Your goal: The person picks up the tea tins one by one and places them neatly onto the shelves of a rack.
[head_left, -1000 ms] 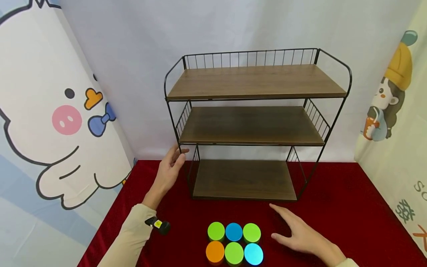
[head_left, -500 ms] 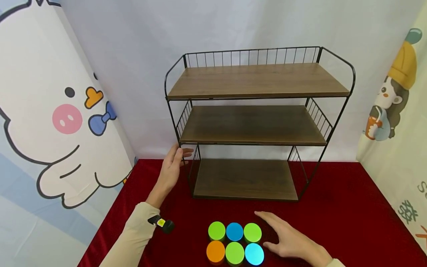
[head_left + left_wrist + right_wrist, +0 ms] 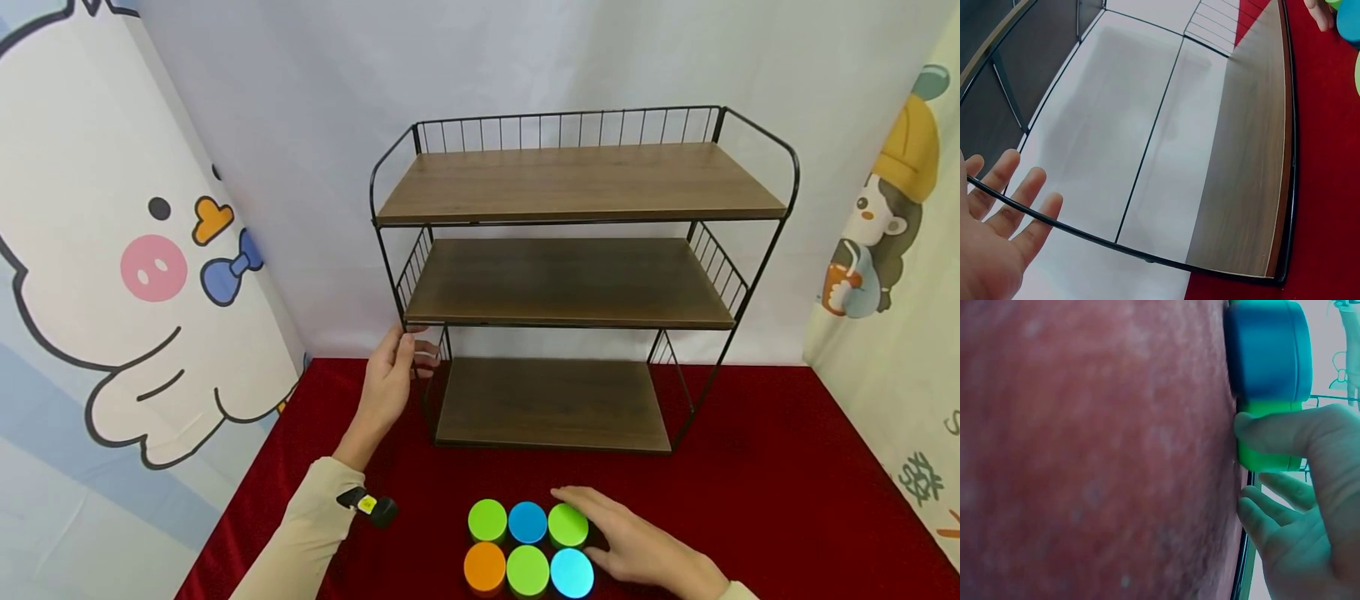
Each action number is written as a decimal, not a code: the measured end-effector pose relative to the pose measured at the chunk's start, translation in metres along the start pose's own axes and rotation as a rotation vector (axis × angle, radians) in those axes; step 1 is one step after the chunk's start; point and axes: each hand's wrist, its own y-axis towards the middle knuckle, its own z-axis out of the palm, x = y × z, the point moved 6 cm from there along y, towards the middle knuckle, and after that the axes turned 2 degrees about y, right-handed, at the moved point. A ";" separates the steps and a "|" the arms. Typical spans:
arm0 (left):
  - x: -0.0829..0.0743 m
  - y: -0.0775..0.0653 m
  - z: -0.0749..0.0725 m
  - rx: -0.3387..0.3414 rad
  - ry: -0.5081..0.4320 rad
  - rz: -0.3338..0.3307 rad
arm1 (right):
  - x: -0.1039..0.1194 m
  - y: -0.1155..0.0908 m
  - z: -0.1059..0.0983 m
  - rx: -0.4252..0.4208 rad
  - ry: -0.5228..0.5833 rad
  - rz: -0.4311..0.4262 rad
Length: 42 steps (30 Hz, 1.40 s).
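Note:
My left hand [image 3: 387,377] is at the left front post of a black wire shelf rack [image 3: 564,323], beneath the middle board. In the left wrist view its fingers [image 3: 1027,192] spread loosely behind the rack's black bar, rather straight. On the red cloth, my right hand [image 3: 628,540] reaches in from the right around the back-right green round container [image 3: 567,524]. Its fingers and thumb are parted; the thumb [image 3: 1279,432] overlaps the green side in the right wrist view. In front of that container is a light-blue one [image 3: 572,572], with a dark-blue one [image 3: 527,522] to its left.
Beside these are two more green containers, back left [image 3: 487,521] and front middle [image 3: 528,572], and an orange container [image 3: 484,569] at front left. The rack has three wooden boards and stands against a white backdrop [image 3: 337,167], on a red cloth [image 3: 757,467].
My right hand has moved left, from beside the containers to the back-right green one. My left hand's fingers have slid farther behind the rack's left post.

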 end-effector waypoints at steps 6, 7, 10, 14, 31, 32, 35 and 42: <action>0.003 -0.002 0.002 -0.017 0.025 0.008 | 0.004 0.003 0.002 0.011 -0.005 -0.022; 0.003 -0.003 0.002 -0.024 0.025 0.007 | 0.005 0.003 0.002 0.015 -0.006 -0.024; 0.004 -0.003 0.002 -0.053 0.013 0.003 | 0.006 0.003 0.002 0.025 -0.002 -0.037; 0.004 -0.002 0.003 -0.086 -0.002 0.007 | 0.008 0.004 0.002 0.023 0.000 -0.080; 0.005 -0.006 0.010 -0.146 -0.079 0.008 | 0.008 0.003 -0.003 -0.025 0.030 -0.093; 0.005 -0.006 0.010 -0.149 -0.079 0.007 | 0.008 0.003 -0.003 -0.027 0.034 -0.088; 0.006 -0.006 0.011 -0.160 -0.080 0.012 | 0.007 0.003 -0.003 -0.034 0.040 -0.076; 0.010 -0.007 0.011 -0.174 -0.087 0.019 | 0.005 0.001 -0.006 -0.068 0.058 -0.036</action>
